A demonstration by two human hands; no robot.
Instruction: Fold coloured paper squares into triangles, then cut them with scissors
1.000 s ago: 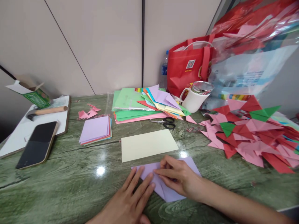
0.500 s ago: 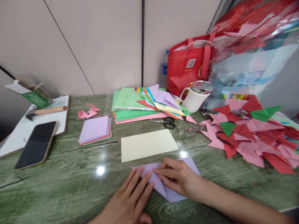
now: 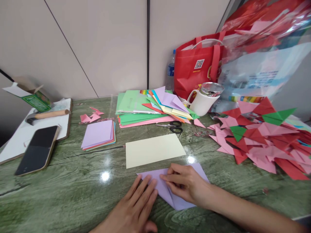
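A sheet of purple paper point(image 3: 162, 188) lies partly folded on the table at the front, one flap turned over along a slanting crease. My left hand point(image 3: 139, 202) rests with fingers stretched out, their tips on the paper's left end. On the middle of the same sheet, my right hand point(image 3: 186, 183) has its fingers curled and pressed together at the fold; the thumb is mostly hidden. Just beyond the hands is a flat cream paper rectangle point(image 3: 154, 151).
Behind are scissors point(image 3: 173, 126), stacked coloured paper point(image 3: 136, 102), a mug point(image 3: 202, 102) and a red bag point(image 3: 191, 71). Folded paper pieces point(image 3: 259, 139) heap up at right. Leftward lie square sheets point(image 3: 98, 133), a phone point(image 3: 38, 149) and a hammer point(image 3: 51, 114).
My left hand has shifted very slightly left and down on the purple paper. The right hand stays almost where it was, and the paper's fold looks the same.
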